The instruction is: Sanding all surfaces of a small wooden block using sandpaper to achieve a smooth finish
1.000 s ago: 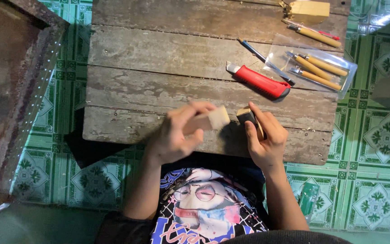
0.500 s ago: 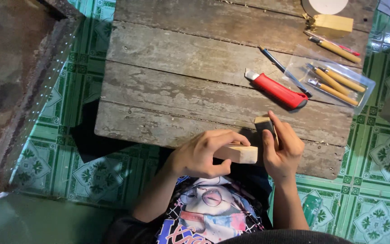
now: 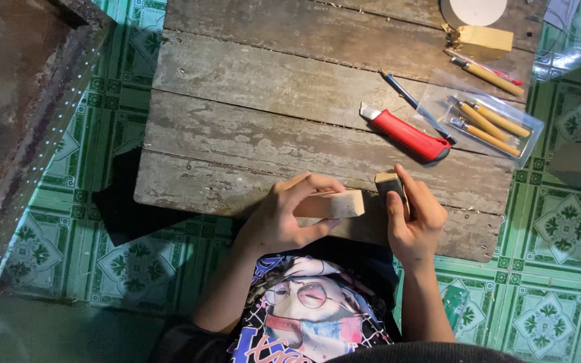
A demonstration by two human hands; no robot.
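I see my left hand (image 3: 284,218) clenched around a pale wooden block (image 3: 334,204), fingers curled over its top, thumb underneath, the block's squared end pointing toward 3 o'clock. The block sits over the near edge of the weathered plank table (image 3: 250,128), just beside my right hand (image 3: 415,215). The right hand grips a small sanding block (image 3: 391,185) with a dark face and a tan top, held upright, fingers wrapped along its far side. The 2 pieces are near each other with a narrow gap between them; I cannot tell whether they touch. From the wooden block, at 1 o'clock, a red utility knife (image 3: 406,133) lies flat on the table, blade end toward 10 o'clock. Just beyond it lies a thin dark pen-like tool (image 3: 415,106), roughly parallel to the knife. At 2 o'clock of the knife, a clear plastic pouch (image 3: 482,117) holds wooden-handled carving tools. 1 more wooden-handled tool (image 3: 489,75) lies outside the pouch, just past it. At the table's far right corner rests another pale wood block (image 3: 484,40). Green patterned floor tiles (image 3: 559,228) surround the table.
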